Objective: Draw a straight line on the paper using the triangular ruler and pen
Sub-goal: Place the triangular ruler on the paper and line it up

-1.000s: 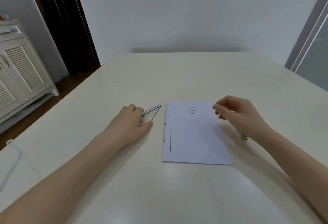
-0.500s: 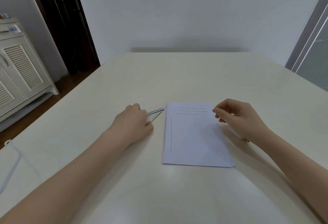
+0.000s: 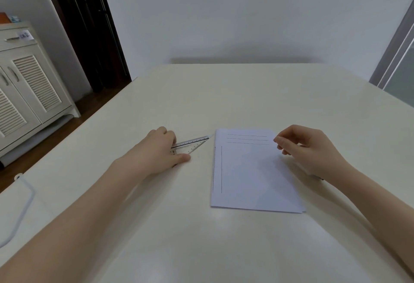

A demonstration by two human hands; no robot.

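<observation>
A white sheet of paper (image 3: 253, 175) lies on the table, with three lines drawn near its top and two down its left side. The clear triangular ruler (image 3: 193, 144) lies flat just left of the paper's top corner, its tip pointing at the sheet. My left hand (image 3: 156, 150) grips the ruler's wide end, fingers on the far edge and thumb on the near edge. My right hand (image 3: 307, 148) hovers at the paper's upper right edge, its fingers loosely curled and holding nothing. Only the dark end of the pen (image 3: 321, 179) shows from under my right wrist.
The cream table (image 3: 224, 98) extends far beyond the paper on all sides. A white cord (image 3: 20, 213) lies on the table's left edge. A louvred cabinet (image 3: 29, 89) and a dark doorway stand off to the left.
My left hand has shifted its hold on the ruler, which stays beside the paper. My right hand has barely moved. The view has tilted slightly.
</observation>
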